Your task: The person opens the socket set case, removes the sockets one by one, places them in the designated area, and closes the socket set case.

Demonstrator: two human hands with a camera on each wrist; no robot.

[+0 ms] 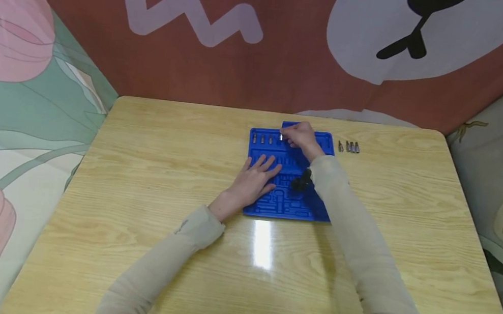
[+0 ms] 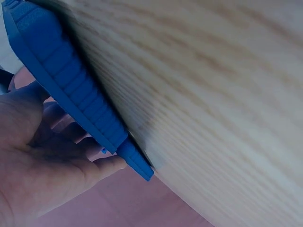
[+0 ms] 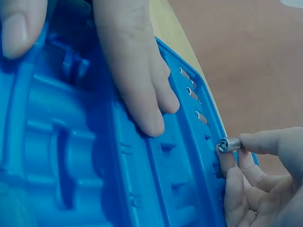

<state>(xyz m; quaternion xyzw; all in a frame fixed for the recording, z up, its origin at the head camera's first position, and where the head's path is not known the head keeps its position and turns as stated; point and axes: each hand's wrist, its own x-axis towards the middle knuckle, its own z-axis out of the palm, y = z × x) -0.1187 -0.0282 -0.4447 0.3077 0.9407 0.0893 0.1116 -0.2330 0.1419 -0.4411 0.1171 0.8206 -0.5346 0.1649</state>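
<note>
A blue moulded tool-case tray (image 1: 257, 208) lies on the wooden table. My right hand (image 1: 299, 136) is over its far row of slots and pinches a small silver bit socket (image 3: 229, 144) between thumb and fingertips. The square hole in the socket's end faces the right wrist camera. Left of it, several similar sockets (image 1: 262, 139) sit in slots of that row. My left hand (image 1: 251, 181) rests with fingers spread on the tray's left part. In the left wrist view its fingers (image 2: 111, 164) lie along the raised tray edge.
Several more bit sockets (image 1: 352, 147) stand on the table (image 1: 178, 154) just right of the tray. A patterned cloth wall (image 1: 288, 74) rises behind the table's far edge. A black wrist camera (image 1: 301, 180) hangs below my right wrist, over the tray.
</note>
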